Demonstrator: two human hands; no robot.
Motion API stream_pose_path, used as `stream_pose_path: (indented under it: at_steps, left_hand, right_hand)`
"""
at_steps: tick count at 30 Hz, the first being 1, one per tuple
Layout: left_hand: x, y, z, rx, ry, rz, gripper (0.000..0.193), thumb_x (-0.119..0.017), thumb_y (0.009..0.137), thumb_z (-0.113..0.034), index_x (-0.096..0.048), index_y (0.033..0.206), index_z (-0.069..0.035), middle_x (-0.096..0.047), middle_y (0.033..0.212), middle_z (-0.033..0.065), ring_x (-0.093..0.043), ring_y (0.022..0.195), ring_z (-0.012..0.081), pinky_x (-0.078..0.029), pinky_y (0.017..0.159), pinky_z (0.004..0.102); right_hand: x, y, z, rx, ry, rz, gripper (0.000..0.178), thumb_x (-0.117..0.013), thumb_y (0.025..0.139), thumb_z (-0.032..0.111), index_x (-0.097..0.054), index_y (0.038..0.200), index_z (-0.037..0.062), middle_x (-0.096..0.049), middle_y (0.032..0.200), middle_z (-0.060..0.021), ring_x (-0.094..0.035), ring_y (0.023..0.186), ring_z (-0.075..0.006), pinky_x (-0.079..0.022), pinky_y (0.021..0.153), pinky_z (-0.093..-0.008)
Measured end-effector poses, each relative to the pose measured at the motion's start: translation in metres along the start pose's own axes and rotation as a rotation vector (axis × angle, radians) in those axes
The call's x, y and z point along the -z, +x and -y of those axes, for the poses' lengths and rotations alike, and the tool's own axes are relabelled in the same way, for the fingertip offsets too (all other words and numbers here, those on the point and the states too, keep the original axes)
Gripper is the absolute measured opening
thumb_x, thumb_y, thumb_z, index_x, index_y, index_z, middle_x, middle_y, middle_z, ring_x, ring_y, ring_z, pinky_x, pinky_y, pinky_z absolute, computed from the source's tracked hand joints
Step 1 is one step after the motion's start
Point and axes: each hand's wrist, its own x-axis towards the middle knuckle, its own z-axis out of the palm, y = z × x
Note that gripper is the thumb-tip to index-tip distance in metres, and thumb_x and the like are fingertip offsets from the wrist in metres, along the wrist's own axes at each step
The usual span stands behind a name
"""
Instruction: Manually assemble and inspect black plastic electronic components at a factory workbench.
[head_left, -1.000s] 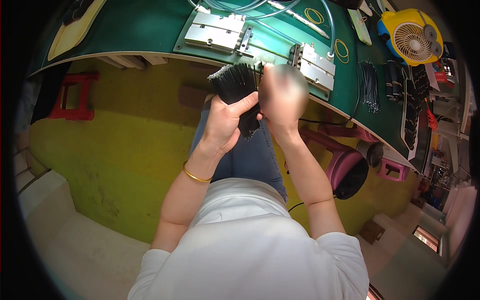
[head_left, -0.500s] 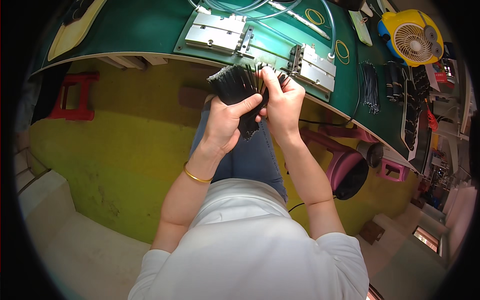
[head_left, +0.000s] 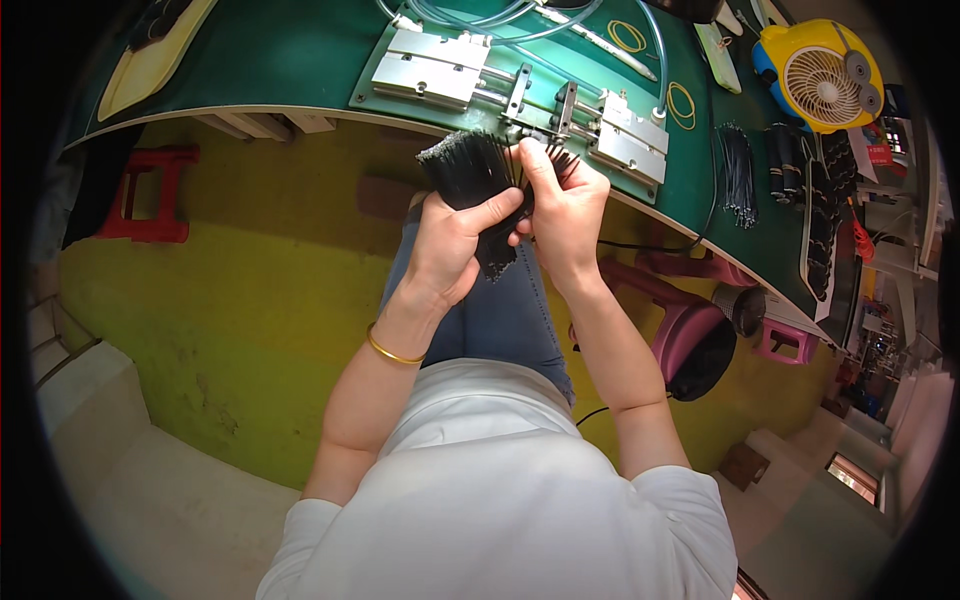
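Observation:
A thick bundle of thin black wires [head_left: 468, 170] with pale tips is in my left hand [head_left: 447, 240], whose fingers wrap round it and whose thumb presses across its front. My right hand [head_left: 568, 205] is closed beside it, thumb and forefinger pinching at a few black strands that fan out to the right. Exactly which strands it grips is partly hidden by the fingers. Just beyond my fingertips, on the bench edge, stands a pneumatic fixture with a left silver cylinder [head_left: 428, 68] and a right silver cylinder [head_left: 632, 140]. Their dark jaw blocks face each other across a small gap.
The green bench [head_left: 290, 60] carries clear air hoses, a yellow fan [head_left: 820, 80] and another bundle of black wires [head_left: 738, 180] on the right. A cream tray [head_left: 150, 65] lies far left. Below stand a red stool [head_left: 160, 190] and a pink stool [head_left: 680, 310].
Both jaw blocks of the fixture have slid inward on their rods, narrowing the gap between them. My hands and the wire bundle have hardly moved.

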Motion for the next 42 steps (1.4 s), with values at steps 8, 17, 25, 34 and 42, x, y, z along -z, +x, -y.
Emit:
stream_pose_path:
  at_steps: [8,17,25,34,42]
  left_hand:
    - [-0.0021,0.0021,0.0014,-0.019,0.007,-0.022,0.016,-0.059,0.078,0.0,-0.058,0.094,-0.002,-0.059,0.077,0.0047,-0.056,0.058,0.0121,-0.045,0.049,0.0227]
    - [-0.0033,0.0019,0.0013,-0.009,-0.016,-0.02,0.017,-0.059,0.078,0.0,-0.057,0.095,-0.002,-0.059,0.078,0.0045,-0.056,0.059,0.0117,-0.046,0.049,0.0227]
    - [-0.0001,-0.0006,-0.0001,0.013,0.027,-0.001,0.015,-0.058,0.081,-0.003,-0.054,0.095,-0.001,-0.057,0.077,0.0054,-0.054,0.06,0.0128,-0.045,0.05,0.0229]
    - [-0.0016,0.0005,0.0006,0.012,-0.001,-0.021,0.016,-0.06,0.078,-0.001,-0.057,0.094,-0.002,-0.059,0.078,0.0047,-0.056,0.058,0.0117,-0.045,0.048,0.0224]
    - [-0.0003,0.0027,0.0016,0.032,0.024,-0.005,0.014,-0.059,0.08,-0.004,-0.055,0.094,-0.001,-0.057,0.077,0.0051,-0.055,0.061,0.0127,-0.045,0.052,0.023]
  right_hand:
    - [0.0007,0.0032,-0.0017,-0.036,-0.026,-0.04,0.023,-0.057,0.085,0.021,-0.063,0.077,-0.0002,-0.055,0.055,-0.0014,-0.04,0.032,-0.0035,-0.033,0.027,-0.0187]
    - [0.0019,0.0052,-0.0006,-0.073,-0.006,-0.059,0.023,-0.058,0.084,0.019,-0.062,0.074,-0.0013,-0.052,0.052,-0.0008,-0.04,0.032,-0.0041,-0.033,0.027,-0.0196]
    - [0.0007,-0.0001,0.0013,-0.021,-0.034,0.004,0.024,-0.056,0.086,0.021,-0.061,0.076,-0.0002,-0.052,0.053,-0.0004,-0.039,0.032,-0.004,-0.033,0.027,-0.0187]
    - [0.0014,0.0,-0.0029,-0.01,-0.031,-0.059,0.024,-0.056,0.086,0.021,-0.062,0.078,-0.001,-0.052,0.055,-0.0011,-0.04,0.033,-0.0045,-0.033,0.028,-0.019]
    - [0.0022,0.0029,-0.0028,-0.029,0.004,-0.075,0.023,-0.056,0.085,0.018,-0.062,0.077,-0.0023,-0.05,0.05,-0.0001,-0.041,0.033,-0.0047,-0.034,0.027,-0.0205]
